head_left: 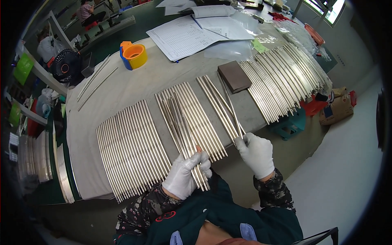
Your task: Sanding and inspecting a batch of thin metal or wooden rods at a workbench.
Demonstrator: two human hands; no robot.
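Note:
My left hand (182, 174), in a white glove with a fingertip bare, is closed around a small bundle of thin silver metal rods (193, 154). The bundle tilts over a row of like rods (200, 118) lying side by side on the table. To the right, my right hand (257, 154), also gloved in white, pinches the near end of a single metal rod (233, 107). That rod slants across a small group of rods (215, 103). Left of my hands lies a wide row of parallel rods (130, 149).
A brown block (234, 76) rests beside a large layer of rods (281, 77) at the right. Farther back are a yellow and blue tape dispenser (134, 55), paper sheets (183, 38) and a few loose rods (94, 83). A black fan (67, 66) stands at far left; a teal stool (290, 124) is below the table.

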